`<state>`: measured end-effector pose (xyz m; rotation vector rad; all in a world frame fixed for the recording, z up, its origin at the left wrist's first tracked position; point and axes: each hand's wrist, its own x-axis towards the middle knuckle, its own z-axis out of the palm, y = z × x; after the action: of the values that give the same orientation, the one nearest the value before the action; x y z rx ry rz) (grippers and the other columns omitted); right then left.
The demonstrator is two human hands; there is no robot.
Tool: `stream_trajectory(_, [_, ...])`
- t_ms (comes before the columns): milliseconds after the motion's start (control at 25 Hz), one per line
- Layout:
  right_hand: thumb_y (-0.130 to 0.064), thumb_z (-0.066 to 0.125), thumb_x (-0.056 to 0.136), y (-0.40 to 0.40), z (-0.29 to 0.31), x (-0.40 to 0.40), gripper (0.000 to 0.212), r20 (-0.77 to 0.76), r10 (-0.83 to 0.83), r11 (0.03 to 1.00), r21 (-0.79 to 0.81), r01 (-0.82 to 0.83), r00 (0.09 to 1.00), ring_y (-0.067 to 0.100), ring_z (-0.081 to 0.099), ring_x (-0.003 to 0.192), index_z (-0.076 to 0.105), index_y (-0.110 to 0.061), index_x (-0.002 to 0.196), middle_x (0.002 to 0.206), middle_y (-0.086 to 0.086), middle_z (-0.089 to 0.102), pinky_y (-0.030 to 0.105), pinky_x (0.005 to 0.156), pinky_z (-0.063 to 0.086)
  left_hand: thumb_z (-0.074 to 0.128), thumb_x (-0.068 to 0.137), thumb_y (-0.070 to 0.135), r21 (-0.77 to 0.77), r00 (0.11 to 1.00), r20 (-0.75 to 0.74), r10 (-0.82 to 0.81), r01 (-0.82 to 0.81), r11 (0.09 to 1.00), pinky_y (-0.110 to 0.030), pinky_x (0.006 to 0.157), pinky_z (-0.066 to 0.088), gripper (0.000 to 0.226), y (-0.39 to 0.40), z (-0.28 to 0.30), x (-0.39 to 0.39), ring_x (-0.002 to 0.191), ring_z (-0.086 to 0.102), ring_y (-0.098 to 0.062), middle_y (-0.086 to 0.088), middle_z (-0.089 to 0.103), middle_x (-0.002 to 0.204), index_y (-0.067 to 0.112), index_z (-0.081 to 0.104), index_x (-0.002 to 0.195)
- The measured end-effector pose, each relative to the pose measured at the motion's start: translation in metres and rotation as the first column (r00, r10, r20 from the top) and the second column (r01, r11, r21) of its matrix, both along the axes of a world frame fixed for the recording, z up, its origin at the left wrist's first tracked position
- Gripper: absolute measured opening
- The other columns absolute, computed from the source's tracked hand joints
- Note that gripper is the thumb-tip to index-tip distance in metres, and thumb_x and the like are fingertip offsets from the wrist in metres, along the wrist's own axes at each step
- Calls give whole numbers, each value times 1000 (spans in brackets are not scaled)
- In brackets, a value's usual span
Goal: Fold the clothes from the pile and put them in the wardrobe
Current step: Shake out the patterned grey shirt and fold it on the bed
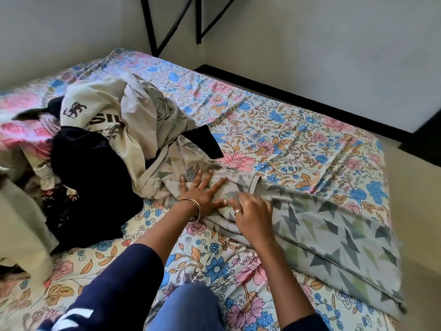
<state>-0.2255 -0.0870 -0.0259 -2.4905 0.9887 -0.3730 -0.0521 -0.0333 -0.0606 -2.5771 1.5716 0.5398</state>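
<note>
"SIL" print on cream shirt (95, 115)

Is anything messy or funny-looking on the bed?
Yes. The pile of clothes on the left lies crumpled and tangled, unfolded. The patterned cloth under the left hand and right hand still has a bunched, wrinkled end by the pile. Nothing looks torn or spilled.

Grey garment (334, 230) with dark triangles, on pink-blue floral bedsheet (286, 130); cream printed and navy clothes in pile (100, 139) left of it.
</note>
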Motion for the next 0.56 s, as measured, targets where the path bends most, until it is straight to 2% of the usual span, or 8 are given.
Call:
stream_trajectory(40, [-32,44,102,-7,3,10,39,91,-17,999,-30,20,996,25,49,127,55,-12,133,137,7,56,45,111,32,15,82,82,-8,1000,5,6,-6,1000,-68,106,-15,72,0,0,-1,143,-28,-23,8,-25,157,58,-21,139])
stream_trajectory(80, [-31,44,102,-14,2,18,43,106,0,999,-37,4,994,27,43,133,50,-10,138,143,12,49,44,112,32,15,82,81,-19,1000,14,9,-9,1000,-67,106,-16,72,1,-2,-2,142,-28,-22,10,-26,157,57,-22,139])
stream_trajectory(160, [-41,38,102,-33,-16,24,54,-65,40,997,-59,-44,997,28,22,146,33,-17,150,158,12,27,44,119,20,12,80,82,-45,1000,20,3,-2,999,-67,106,-18,73,2,-4,-2,142,-30,-21,12,-28,155,55,-23,139])
stream_trajectory(240, [-63,21,97,-48,-40,17,67,-288,19,995,-90,-47,957,26,0,150,11,-30,155,164,5,3,49,121,3,-1,72,85,-78,999,24,-27,29,997,-66,106,-17,76,3,-8,1,142,-30,-20,14,-28,155,56,-25,138])
stream_trajectory(320, [-74,6,88,-54,-58,8,75,-319,-40,993,-117,2,947,23,-15,149,-5,-38,154,162,-1,-14,51,117,-12,-14,65,86,-116,996,72,-47,55,992,-66,106,-17,78,4,-14,2,143,-28,-20,14,-26,156,57,-26,136])
stream_trajectory(400, [-75,2,85,-52,-64,10,78,-313,-80,989,-144,36,946,24,-17,148,-10,-38,153,159,-2,-20,50,113,-18,-14,66,85,-145,994,107,-30,45,988,-66,106,-18,77,4,-19,4,143,-28,-20,13,-25,156,58,-24,137])
stream_trajectory(560, [-83,-2,78,-52,-64,14,95,-330,-121,991,-93,96,936,23,-13,149,-14,-26,154,160,3,-19,47,116,-14,-4,71,86,-129,995,101,4,9,992,-68,103,-18,73,3,-18,3,140,-33,-23,7,-31,154,60,-21,137])
